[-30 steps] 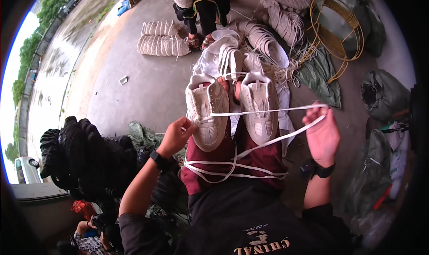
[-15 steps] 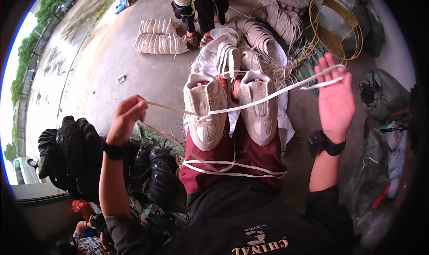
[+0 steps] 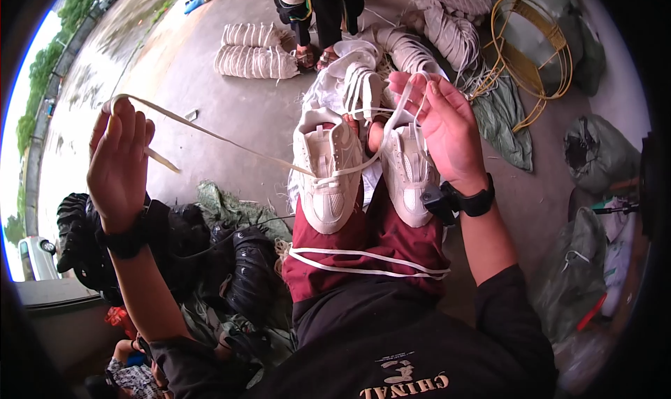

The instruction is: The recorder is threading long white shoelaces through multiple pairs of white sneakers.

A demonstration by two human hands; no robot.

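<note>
Left grip holds lace out over floor; right grip holds lace near edge of shoe.

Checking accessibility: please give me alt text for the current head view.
A person's left hand and right hand hold up an off-white lace running from the left of two pale sneakers, set over maroon trousers; pale bundles lie on the floor beyond.

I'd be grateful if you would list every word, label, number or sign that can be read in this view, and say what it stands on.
Black shirt: large, pale, upside-down lettering, mostly legible, but I won't copy its wording.
Same shirt: a small line of print by the emblem, too small to read.
Pale shoes: no lettering I can make out.
Grey bags at the right: no print I can read.
</note>
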